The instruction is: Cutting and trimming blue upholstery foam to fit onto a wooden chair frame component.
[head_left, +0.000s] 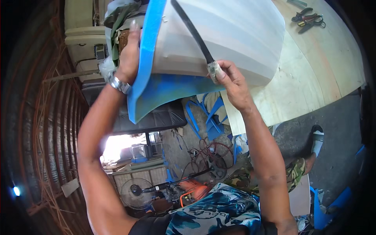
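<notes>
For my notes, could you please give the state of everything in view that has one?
Thick blue foam piece, curved
Long black strip with pale wrapped grip, held
Right hand, closed on the grip
Left hand, against the foam
Silver metal wristwatch, fastened
Thin reddish hose or cord, loosely looped
Round wire-caged fan, spinning unclear

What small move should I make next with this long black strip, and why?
Perhaps angle the long, thin black strip toward the bright-blue foam edge: your right hand grips its pale wrapped end, and your left hand lies against that edge.
</notes>
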### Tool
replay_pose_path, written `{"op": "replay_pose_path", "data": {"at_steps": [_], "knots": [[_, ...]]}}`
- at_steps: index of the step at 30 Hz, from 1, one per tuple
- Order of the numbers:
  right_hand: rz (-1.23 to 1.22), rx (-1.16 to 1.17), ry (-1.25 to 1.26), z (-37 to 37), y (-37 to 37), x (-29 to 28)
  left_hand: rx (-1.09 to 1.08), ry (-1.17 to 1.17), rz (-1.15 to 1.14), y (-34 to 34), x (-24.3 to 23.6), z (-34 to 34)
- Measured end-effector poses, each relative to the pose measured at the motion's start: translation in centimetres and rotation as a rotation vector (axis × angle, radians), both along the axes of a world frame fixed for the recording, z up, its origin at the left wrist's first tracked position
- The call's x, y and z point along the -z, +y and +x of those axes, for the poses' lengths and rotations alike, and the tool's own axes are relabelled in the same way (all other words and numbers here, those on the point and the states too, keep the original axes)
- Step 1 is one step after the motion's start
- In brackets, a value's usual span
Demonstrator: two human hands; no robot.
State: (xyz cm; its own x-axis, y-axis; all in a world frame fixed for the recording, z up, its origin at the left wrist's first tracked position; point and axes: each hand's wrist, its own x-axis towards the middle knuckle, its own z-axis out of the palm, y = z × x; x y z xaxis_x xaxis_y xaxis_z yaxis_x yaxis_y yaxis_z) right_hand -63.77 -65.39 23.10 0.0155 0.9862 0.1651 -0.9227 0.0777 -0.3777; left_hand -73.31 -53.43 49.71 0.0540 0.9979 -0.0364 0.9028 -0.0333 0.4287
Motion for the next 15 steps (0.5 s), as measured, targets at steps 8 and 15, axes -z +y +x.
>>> {"op": "replay_pose_path", "data": {"at_steps": [8, 15], "knots": [[-0.008, 0.021, -0.093, 1.8, -0.6, -1.1, 0.052, -0.354, -0.136, -0.9, -2.2, 0.8], [0.015, 0.126, -0.26, 4.4, -0.3, -1.5, 0.287, 0.341, 0.606, -7.5, -9.1, 4.4]]}}
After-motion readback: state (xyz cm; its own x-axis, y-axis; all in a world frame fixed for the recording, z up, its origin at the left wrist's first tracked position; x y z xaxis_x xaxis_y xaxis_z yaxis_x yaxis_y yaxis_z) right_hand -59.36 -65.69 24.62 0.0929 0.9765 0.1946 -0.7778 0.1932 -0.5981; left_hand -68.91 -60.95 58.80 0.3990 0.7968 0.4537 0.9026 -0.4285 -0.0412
